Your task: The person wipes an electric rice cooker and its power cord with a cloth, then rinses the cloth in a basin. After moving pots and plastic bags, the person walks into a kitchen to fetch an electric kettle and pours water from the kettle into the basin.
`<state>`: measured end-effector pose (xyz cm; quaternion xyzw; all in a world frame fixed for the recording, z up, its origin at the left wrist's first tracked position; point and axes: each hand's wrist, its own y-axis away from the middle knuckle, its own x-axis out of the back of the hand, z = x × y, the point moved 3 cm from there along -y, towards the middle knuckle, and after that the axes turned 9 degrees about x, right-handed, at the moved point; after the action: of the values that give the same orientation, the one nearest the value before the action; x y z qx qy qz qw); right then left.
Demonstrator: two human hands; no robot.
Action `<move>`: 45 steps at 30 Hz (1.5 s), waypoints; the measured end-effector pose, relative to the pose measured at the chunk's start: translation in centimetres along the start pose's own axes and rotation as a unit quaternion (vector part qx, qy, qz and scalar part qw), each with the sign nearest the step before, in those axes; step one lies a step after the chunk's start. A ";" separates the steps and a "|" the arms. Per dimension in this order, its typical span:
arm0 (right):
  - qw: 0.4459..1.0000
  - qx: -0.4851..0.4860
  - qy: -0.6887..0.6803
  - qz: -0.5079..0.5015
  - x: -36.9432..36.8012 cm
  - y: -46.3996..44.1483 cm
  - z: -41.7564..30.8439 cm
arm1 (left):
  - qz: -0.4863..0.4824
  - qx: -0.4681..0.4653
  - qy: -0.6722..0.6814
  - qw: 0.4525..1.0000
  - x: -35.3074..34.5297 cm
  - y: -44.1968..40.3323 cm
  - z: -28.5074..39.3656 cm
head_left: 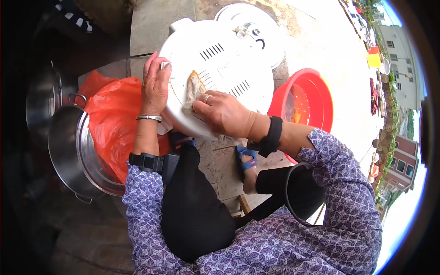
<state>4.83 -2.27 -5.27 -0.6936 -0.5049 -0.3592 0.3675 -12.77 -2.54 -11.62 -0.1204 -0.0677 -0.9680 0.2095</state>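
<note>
A round white appliance (185,50) with rows of vent slots faces up in front of my knees, tilted, its vented face toward me. My left hand (156,87) grips its left edge, the fingers bent over a small tab there. Pressed against the vented face is a greyish rag (194,89) with an orange edge, bunched in my right hand (225,112). My right fingers are closed round the rag, and the fingertips are partly hidden. Just beyond the appliance lies a round white part (272,34) with small fittings at its middle.
A red basin (326,98) with water and something orange in it stands at right. Large metal pots (64,146) are on the left, with a crumpled red plastic bag (114,117) over one. Paving (158,30) lies underneath. Plants and buildings show at far right.
</note>
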 end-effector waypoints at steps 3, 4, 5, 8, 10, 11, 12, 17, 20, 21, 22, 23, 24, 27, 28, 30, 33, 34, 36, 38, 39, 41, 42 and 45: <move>0.992 -0.128 -0.001 0.011 1.9 3.2 2.4 | -0.023 -0.008 -0.011 1.000 0.0 -0.1 0.3; 0.984 -0.175 0.019 0.023 2.4 4.1 3.7 | -0.023 -0.012 -0.020 0.999 -0.1 -0.1 0.1; 0.980 -0.189 -0.021 0.052 2.9 4.4 4.5 | -0.020 -0.018 -0.029 0.999 0.0 -0.3 0.0; 0.955 -0.282 -0.009 0.091 4.0 3.9 7.4 | -0.037 0.020 0.004 0.999 0.1 0.0 0.9; 0.951 -0.293 0.039 0.088 4.5 4.4 9.6 | -0.028 -0.007 -0.011 1.000 0.0 -0.1 0.8; 0.966 -0.249 0.030 0.067 4.3 5.0 9.0 | -0.015 -0.019 -0.025 0.999 0.1 -0.1 0.3; 0.978 -0.204 0.020 0.038 4.0 5.6 7.4 | -0.009 -0.015 -0.019 1.000 0.2 -0.1 0.2; 0.941 -0.330 -0.005 0.072 5.3 5.4 10.7 | -0.013 -0.028 -0.059 0.998 0.1 -0.2 0.2; 0.926 -0.373 -0.061 0.023 6.2 3.3 13.6 | -0.013 -0.021 -0.045 0.999 0.3 -0.4 0.2; 0.924 -0.378 -0.061 0.023 6.2 3.1 13.7 | -0.019 -0.021 -0.043 0.999 0.1 0.0 0.3; 0.926 -0.373 -0.017 0.046 6.4 2.4 13.9 | -0.023 -0.005 -0.039 0.999 0.0 0.1 0.5; 0.928 -0.365 0.026 0.069 6.7 1.4 14.3 | -0.024 0.010 -0.036 0.999 0.0 -0.1 0.6; 0.929 -0.362 0.026 0.072 6.6 0.7 14.7 | -0.021 0.008 -0.038 0.999 0.1 -0.4 0.3; 0.899 -0.391 0.056 0.189 6.7 -1.7 15.9 | -0.022 -0.030 -0.079 0.996 0.1 -0.1 0.0; 0.890 -0.406 0.009 0.210 6.1 -3.1 16.1 | -0.023 -0.025 -0.081 0.996 0.1 0.0 -0.5; 0.930 -0.324 -0.028 0.169 3.1 -6.0 14.9 | -0.023 -0.057 -0.100 0.993 0.0 -0.4 -0.8; 0.993 -0.056 0.020 0.100 0.5 -8.2 8.2 | -0.010 -0.019 -0.050 0.999 0.1 -0.1 0.0; 0.987 0.014 0.096 0.131 0.0 -7.8 7.8 | -0.010 -0.020 -0.030 0.999 0.3 0.0 0.4; 0.980 -0.029 0.140 0.136 0.6 -7.6 11.0 | -0.020 -0.026 -0.048 0.998 0.2 -0.3 0.0; 0.956 -0.265 0.076 0.100 3.3 -7.4 14.8 | -0.024 -0.031 -0.042 0.998 0.1 0.0 0.5; 0.948 -0.289 0.105 0.079 3.8 -7.0 16.6 | -0.026 -0.019 -0.036 0.999 0.0 0.0 0.7; 0.932 -0.331 0.133 0.064 4.9 -5.8 17.8 | -0.020 -0.024 -0.036 0.999 0.0 0.0 0.7; 0.919 -0.363 0.146 0.045 5.8 -5.1 18.0 | -0.022 -0.030 -0.033 0.999 -0.1 -0.1 0.5; 0.917 -0.371 0.146 0.015 6.6 -2.4 17.6 | -0.018 -0.036 -0.059 0.997 -0.1 -0.2 0.2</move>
<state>6.28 16.51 -7.53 -0.7279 -0.2656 -0.6119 0.1590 -12.74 -2.26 -11.46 -0.1838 -0.0478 -0.9645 0.1833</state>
